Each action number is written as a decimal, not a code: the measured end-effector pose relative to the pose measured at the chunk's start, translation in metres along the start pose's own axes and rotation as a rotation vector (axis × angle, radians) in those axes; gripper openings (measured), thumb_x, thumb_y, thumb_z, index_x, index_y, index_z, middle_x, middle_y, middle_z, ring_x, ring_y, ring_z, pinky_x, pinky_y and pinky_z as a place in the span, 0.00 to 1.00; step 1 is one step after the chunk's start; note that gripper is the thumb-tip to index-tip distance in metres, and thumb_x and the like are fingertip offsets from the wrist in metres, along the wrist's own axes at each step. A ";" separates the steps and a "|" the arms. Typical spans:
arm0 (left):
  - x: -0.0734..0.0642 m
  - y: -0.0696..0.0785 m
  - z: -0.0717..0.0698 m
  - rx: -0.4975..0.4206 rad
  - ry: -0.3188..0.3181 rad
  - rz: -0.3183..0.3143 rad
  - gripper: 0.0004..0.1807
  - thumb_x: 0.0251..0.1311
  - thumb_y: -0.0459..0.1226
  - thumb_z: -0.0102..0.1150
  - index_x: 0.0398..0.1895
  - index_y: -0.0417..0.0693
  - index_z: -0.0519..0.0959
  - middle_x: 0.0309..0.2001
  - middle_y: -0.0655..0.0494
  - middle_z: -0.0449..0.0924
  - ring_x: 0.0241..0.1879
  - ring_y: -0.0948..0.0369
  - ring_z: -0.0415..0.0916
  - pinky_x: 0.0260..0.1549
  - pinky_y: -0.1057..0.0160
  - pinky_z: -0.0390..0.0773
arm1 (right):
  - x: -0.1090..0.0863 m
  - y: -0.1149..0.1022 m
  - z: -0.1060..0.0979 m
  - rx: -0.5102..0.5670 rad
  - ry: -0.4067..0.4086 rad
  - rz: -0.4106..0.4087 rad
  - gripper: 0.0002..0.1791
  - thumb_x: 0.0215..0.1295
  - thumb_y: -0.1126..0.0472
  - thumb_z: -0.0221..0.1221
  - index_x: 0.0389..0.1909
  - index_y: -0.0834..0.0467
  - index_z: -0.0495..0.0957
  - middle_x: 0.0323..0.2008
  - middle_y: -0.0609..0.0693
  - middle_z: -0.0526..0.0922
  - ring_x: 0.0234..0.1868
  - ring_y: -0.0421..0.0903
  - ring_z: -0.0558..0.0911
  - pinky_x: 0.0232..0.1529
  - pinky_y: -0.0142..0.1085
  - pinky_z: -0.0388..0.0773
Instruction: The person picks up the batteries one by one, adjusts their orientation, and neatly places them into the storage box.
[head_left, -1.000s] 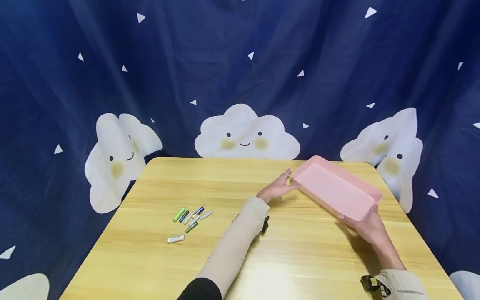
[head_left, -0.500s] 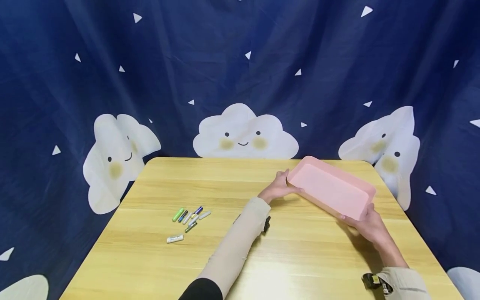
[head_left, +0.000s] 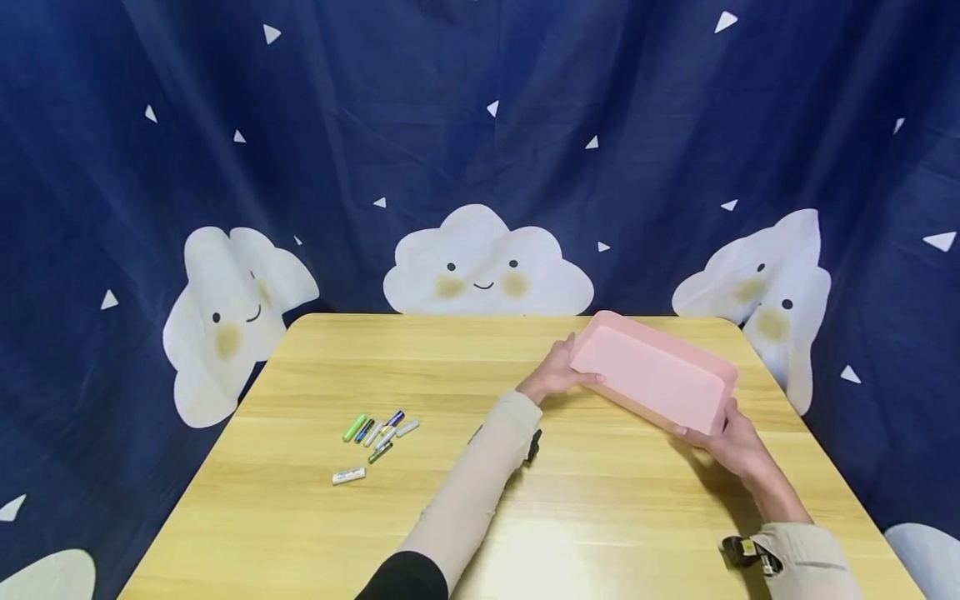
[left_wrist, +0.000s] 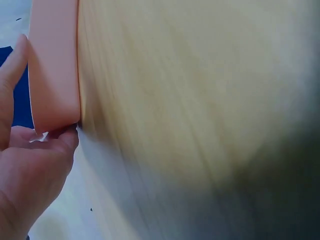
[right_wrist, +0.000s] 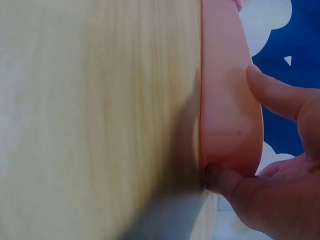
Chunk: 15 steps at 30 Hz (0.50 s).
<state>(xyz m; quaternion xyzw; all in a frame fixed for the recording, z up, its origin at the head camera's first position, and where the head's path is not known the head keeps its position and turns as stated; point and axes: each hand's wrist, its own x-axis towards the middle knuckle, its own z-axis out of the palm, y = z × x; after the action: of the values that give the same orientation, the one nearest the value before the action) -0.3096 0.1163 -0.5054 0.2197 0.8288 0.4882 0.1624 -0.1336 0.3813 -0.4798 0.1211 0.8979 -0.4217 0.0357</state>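
both hands on the pink tray at the far right of the table

no brand or writing can be read anywhere; the small white marker (head_left: 350, 476) carries a dark line of print, too small to make out.

the pink tray (head_left: 660, 367) is a smooth, matte plastic rectangle with rounded corners and low walls, its open side tipped toward the camera. it sits on the far right part of the wooden table (head_left: 300, 500), close to the back edge and the right edge. the left hand (head_left: 557, 372) holds the tray's left end, thumb along the side wall and fingers curled beneath the corner, as the left wrist view shows (left_wrist: 30, 165). the right hand (head_left: 731, 442) grips the near right corner, a finger on the outer wall and another tucked under the rim in the right wrist view (right_wrist: 270, 200).

the table top is pale yellow wood grain, glossy near the front, with rounded corners. a loose cluster of markers (head_left: 378, 429) lies left of centre, well apart from the tray, the white one just in front of it. between them and the tray the wood lies bare. behind hangs a dark blue curtain (head_left: 480, 125) printed with white smiling clouds and triangles.
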 end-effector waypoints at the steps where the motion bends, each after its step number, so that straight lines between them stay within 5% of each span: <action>1: 0.000 0.000 0.000 0.015 0.001 0.020 0.61 0.56 0.48 0.77 0.84 0.41 0.47 0.79 0.38 0.54 0.80 0.49 0.56 0.79 0.53 0.58 | 0.000 0.000 0.000 -0.004 -0.005 0.000 0.56 0.65 0.51 0.70 0.75 0.78 0.45 0.67 0.80 0.65 0.65 0.66 0.69 0.59 0.43 0.71; 6: -0.002 -0.005 -0.002 -0.006 -0.007 0.110 0.53 0.56 0.40 0.77 0.81 0.38 0.56 0.73 0.39 0.67 0.72 0.50 0.67 0.75 0.55 0.67 | 0.000 -0.002 0.003 0.003 -0.027 -0.008 0.58 0.66 0.51 0.69 0.76 0.79 0.42 0.69 0.82 0.62 0.67 0.67 0.67 0.66 0.53 0.68; 12: -0.009 -0.006 -0.009 -0.176 -0.018 0.145 0.49 0.54 0.34 0.78 0.77 0.38 0.62 0.67 0.39 0.76 0.67 0.46 0.74 0.74 0.53 0.68 | 0.000 -0.005 0.006 0.021 -0.046 -0.012 0.58 0.65 0.49 0.70 0.76 0.77 0.43 0.70 0.81 0.62 0.69 0.67 0.67 0.50 0.24 0.68; 15: -0.014 -0.006 -0.011 -0.206 -0.013 0.130 0.49 0.53 0.33 0.78 0.77 0.39 0.61 0.68 0.38 0.76 0.68 0.46 0.73 0.74 0.51 0.67 | 0.001 -0.007 0.008 0.034 -0.060 -0.012 0.59 0.65 0.49 0.70 0.77 0.76 0.41 0.72 0.80 0.61 0.71 0.67 0.66 0.57 0.29 0.71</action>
<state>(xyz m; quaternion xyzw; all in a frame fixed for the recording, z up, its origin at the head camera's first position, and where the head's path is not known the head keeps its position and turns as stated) -0.3043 0.0981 -0.5044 0.2586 0.7572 0.5788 0.1573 -0.1363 0.3713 -0.4800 0.1037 0.8898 -0.4406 0.0582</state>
